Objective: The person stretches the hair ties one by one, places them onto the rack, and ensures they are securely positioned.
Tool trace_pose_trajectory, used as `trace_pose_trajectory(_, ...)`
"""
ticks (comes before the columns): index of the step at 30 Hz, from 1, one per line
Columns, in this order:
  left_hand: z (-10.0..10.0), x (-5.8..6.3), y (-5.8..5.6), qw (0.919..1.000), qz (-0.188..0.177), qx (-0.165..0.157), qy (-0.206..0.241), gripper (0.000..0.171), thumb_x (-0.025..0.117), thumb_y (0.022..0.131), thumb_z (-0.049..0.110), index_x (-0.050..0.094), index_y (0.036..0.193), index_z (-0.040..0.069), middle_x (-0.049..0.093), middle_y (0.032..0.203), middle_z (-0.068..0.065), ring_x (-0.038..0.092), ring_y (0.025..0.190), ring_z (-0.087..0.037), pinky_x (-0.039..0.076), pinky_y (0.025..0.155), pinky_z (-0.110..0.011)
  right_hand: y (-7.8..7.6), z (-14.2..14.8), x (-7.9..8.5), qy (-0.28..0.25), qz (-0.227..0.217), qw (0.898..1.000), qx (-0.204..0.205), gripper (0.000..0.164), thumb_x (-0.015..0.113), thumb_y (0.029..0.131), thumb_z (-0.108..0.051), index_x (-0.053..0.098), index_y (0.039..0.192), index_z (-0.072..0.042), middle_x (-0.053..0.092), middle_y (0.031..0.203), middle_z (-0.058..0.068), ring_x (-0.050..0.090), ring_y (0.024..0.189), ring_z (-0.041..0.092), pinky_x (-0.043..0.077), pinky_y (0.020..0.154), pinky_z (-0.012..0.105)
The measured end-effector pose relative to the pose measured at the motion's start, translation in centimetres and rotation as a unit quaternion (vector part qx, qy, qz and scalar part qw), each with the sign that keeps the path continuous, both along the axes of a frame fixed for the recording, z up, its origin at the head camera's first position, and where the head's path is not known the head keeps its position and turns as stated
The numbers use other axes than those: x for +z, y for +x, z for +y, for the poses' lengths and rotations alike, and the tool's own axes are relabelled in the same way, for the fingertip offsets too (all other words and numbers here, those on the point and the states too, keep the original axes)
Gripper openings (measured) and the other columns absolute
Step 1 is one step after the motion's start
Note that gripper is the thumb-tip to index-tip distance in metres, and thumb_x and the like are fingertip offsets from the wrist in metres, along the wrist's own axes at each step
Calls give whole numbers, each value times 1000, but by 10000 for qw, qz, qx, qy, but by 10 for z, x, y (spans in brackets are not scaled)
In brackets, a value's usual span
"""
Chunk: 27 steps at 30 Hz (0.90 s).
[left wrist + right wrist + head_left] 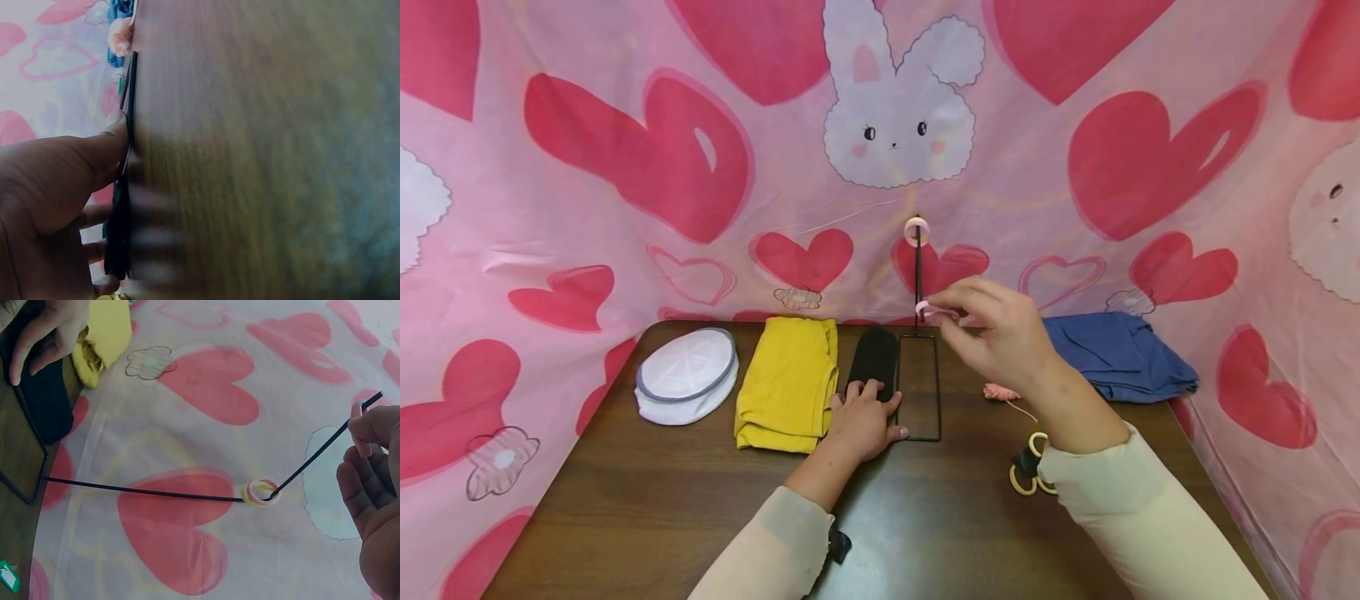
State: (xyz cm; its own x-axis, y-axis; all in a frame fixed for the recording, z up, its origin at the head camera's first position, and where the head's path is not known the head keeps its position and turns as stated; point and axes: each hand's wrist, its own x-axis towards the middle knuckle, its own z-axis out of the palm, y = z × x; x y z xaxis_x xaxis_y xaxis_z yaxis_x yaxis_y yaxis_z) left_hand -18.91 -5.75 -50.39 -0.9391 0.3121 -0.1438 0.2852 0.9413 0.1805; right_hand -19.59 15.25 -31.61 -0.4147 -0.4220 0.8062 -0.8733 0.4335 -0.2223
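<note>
My right hand (1003, 329) pinches a pink hair tie (360, 428) at the front end of a black wire stand's (144, 490) arm; the rod's tip shows just past the tie in the right wrist view. Further back on that arm hang pink and yellowish hair ties (917, 232). My left hand (861, 421) lies with spread fingers on a flat black cloth-like thing (874, 354), its thumb on the stand's rectangular wire base (939, 392). In the left wrist view the thumb touches the base wire (132, 81).
Left of the black thing lie folded yellow cloth (790, 379) and a round white mesh bag (688, 367). To the right are a pink yarn bundle (1000, 392), yellow-handled scissors (1026, 467) and folded blue cloth (1123, 354). A patterned pink curtain (760, 167) stands behind the table.
</note>
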Motion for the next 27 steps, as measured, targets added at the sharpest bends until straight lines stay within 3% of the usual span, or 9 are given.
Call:
trace_pose_trajectory(10,0,-1,1,10000,39,-37,-8,70,63,93,65,51,155,35,43,156,-9,35,140,-40,31,104,-64,-25,-3,-10,-156,-175,9995,-229,15,78,86,-2,78,100,-8,73,97,3,65,81,17,53,78,28)
trace_pose_trajectory(17,0,-3,0,10000,55,-44,-26,70,62,93,67,50,155,36,44,156,-8,35,140,-39,32,104,-64,-41,-8,-16,-304,-373,9979,-444,18,81,84,-1,76,102,-3,73,98,7,66,81,18,58,76,37)
trace_pose_trajectory(27,0,-1,-1,10000,58,-43,5,69,62,93,66,51,154,36,44,156,-8,35,141,-39,31,104,-63,-61,-16,-21,-641,-729,9920,-811,26,81,86,-1,74,111,1,69,104,13,68,79,20,61,75,37)
